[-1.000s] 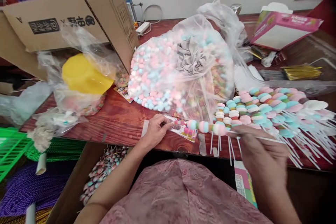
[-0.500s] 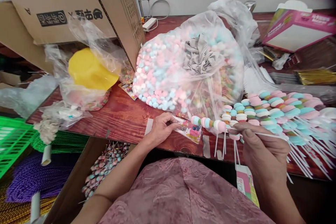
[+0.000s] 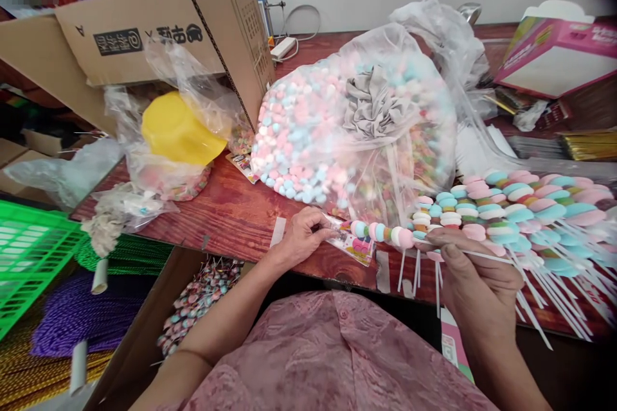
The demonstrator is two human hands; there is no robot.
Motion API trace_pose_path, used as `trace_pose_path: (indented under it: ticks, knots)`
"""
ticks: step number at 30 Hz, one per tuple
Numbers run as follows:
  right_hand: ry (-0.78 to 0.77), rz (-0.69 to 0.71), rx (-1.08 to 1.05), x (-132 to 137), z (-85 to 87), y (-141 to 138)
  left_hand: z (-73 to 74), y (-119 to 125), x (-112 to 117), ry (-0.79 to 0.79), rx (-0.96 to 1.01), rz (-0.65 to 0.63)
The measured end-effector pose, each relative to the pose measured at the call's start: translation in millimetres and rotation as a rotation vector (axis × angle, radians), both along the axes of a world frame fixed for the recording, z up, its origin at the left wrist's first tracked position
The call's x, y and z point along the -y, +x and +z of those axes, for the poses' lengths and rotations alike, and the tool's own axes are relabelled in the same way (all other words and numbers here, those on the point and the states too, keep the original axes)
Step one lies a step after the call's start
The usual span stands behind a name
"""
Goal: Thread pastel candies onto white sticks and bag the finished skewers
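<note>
My left hand (image 3: 308, 232) is closed, pinching the edge of a small clear printed plastic bag (image 3: 359, 247) near the table's front edge. Between thumb and fingers of my right hand (image 3: 475, 270) is the white stick of a marshmallow skewer (image 3: 380, 232), threaded with pink, blue and white marshmallows and coloured pieces. The skewer lies nearly level and points left, its tip over the bag; I cannot tell whether it is inside. Beside my right hand a heap of finished marshmallow skewers (image 3: 515, 205) lies with sticks toward the front edge.
Behind my hands sits a large clear sack of marshmallows (image 3: 299, 135). At the left stand a cardboard box (image 3: 159, 32) and a yellow bowl-like thing (image 3: 178, 131) among plastic bags. A pink carton (image 3: 554, 51) is back right. Below left are a green basket (image 3: 33, 257) and purple sticks (image 3: 91, 314).
The view has shifted slightly, so most things appear a little further right. Both hands keep their holds, and the skewer tip stays by the bag with little visible movement.
</note>
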State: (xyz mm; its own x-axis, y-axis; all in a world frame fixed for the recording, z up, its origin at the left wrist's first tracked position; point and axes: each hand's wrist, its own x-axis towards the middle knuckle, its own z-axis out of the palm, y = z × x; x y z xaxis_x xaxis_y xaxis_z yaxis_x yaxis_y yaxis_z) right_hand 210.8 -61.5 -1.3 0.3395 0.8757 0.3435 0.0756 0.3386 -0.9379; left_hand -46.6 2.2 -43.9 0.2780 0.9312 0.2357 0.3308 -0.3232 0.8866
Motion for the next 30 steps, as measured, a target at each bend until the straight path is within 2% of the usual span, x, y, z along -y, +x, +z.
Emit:
trace_pose_path:
  ticks: [4, 6, 8, 10, 13, 15, 17, 19, 24, 30]
  knots:
    - [-0.111, -0.001, -0.107, -6.8, 0.7, 7.1, -0.8, -0.2, 1.3, 0.097, -0.034, -0.082]
    - [-0.174, 0.015, -0.123, -9.5, 0.8, 11.0, -0.9, 0.2, 1.9, 0.094, -0.033, -0.104]
    - [-0.189, 0.033, -0.051, -9.2, 1.9, 14.2, -0.4, 1.1, 2.5, 0.054, 0.007, -0.110]
    - [-0.149, 0.077, 0.094, -5.3, 5.7, 15.7, 0.8, 1.9, 2.9, -0.011, 0.078, -0.100]
    - [0.025, 0.198, 0.290, 3.9, 16.0, 14.9, 2.6, 2.2, 2.7, -0.137, 0.186, -0.065]
    - [0.115, 0.259, 0.337, 8.4, 22.1, 14.7, 3.4, 1.5, 2.2, -0.215, 0.248, -0.037]
    - [0.128, 0.287, 0.331, 9.3, 24.6, 16.7, 4.2, 0.6, 1.9, -0.252, 0.287, -0.027]
    - [0.120, 0.311, 0.294, 6.5, 23.2, 20.8, 5.6, 0.2, 2.4, -0.215, 0.279, -0.040]
    - [0.107, 0.370, 0.284, -6.3, 14.5, 29.0, 10.5, 2.3, 6.0, 0.028, 0.125, -0.094]
    - [0.105, 0.386, 0.204, -16.2, 8.7, 23.5, 15.7, 2.0, 9.8, 0.110, 0.087, -0.148]
